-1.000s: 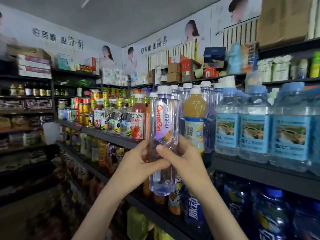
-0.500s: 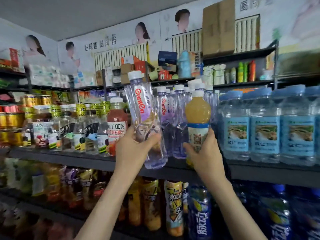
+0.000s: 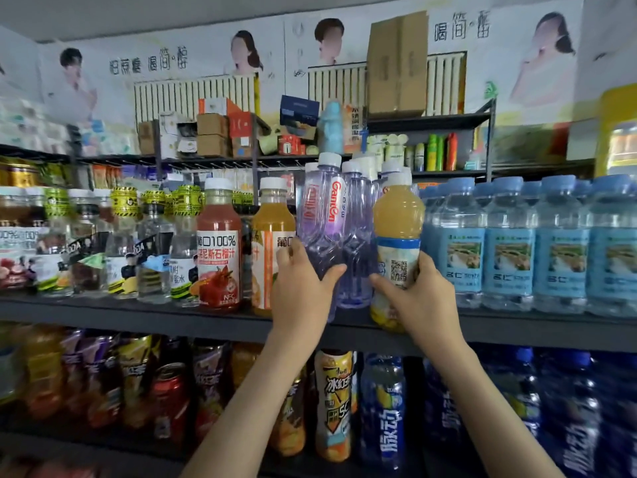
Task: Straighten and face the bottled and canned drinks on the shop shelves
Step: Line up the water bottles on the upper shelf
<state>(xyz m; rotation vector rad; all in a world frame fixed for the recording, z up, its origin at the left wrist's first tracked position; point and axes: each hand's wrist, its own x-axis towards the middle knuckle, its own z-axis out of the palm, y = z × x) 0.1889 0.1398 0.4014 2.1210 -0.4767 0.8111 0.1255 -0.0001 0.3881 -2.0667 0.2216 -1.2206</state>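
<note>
Dark grey shop shelf (image 3: 138, 315): left grip (image 3: 303, 288) curled round clear purple-tinted plastic water bottle (image 3: 320, 219); right grip (image 3: 424, 294) curled round white-capped orange juice bottle (image 3: 398, 215), both at front edge

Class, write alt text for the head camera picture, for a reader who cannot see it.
Two hands reach to a shop shelf: the left hand grips a purple water bottle, the right hand a yellow juice bottle beside it. Blue-labelled water bottles stand further right.

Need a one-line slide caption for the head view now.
Left hand grips a purple water bottle, right hand holds a yellow juice bottle at the drinks shelf.
</note>
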